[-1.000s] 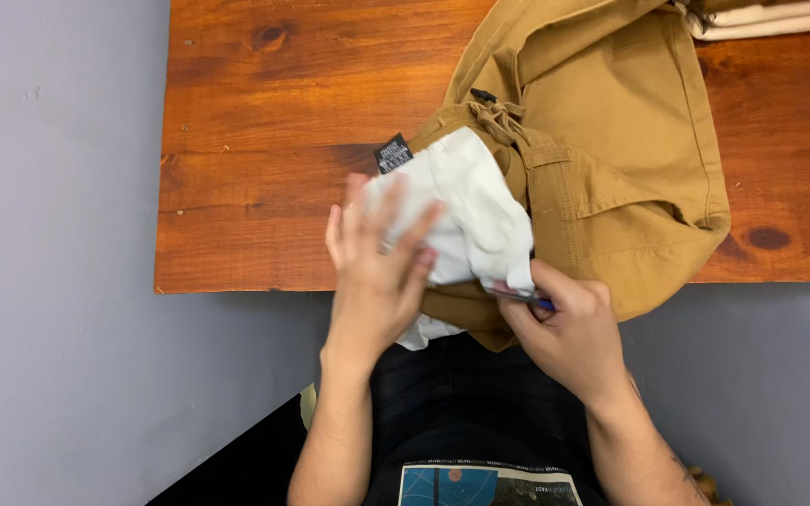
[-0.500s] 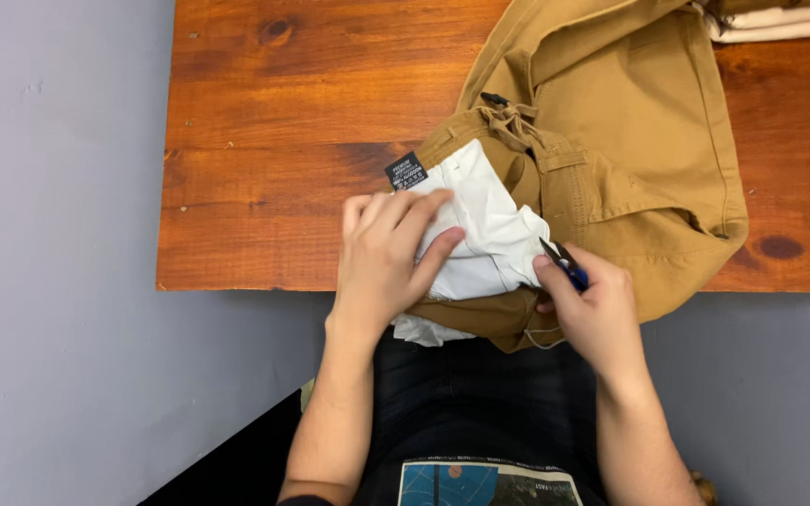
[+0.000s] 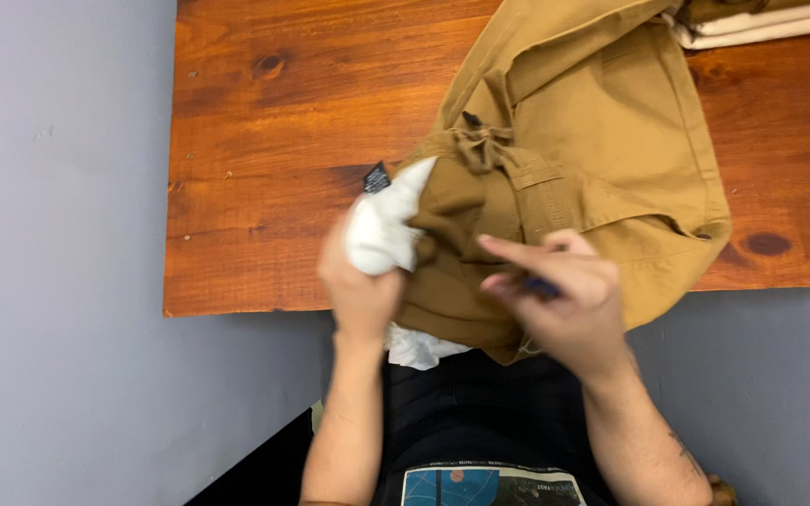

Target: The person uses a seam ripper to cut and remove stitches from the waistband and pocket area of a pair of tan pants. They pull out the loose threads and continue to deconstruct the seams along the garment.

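Tan trousers [image 3: 602, 141] lie on a reddish wooden table [image 3: 264, 169], their waist hanging over the near edge. A white pocket lining [image 3: 382, 230] with a small black tag [image 3: 377, 177] is turned out of them. My left hand [image 3: 360, 281] grips that lining in a bunch at the table's edge. My right hand [image 3: 555, 290] hovers over the waistband with a small dark blue object [image 3: 541, 287] pinched in its fingers; what the object is I cannot tell. More white lining [image 3: 419, 347] hangs below the tan cloth.
Folded cream and tan cloth [image 3: 761, 23] lies at the table's far right corner. Grey floor [image 3: 58, 281] surrounds the table on the left and below. My dark clothing fills the bottom middle of the view.
My left hand went from lying flat on the white lining to bunching it up. Tan cloth now covers most of the lining. My right hand shifted left over the waistband.
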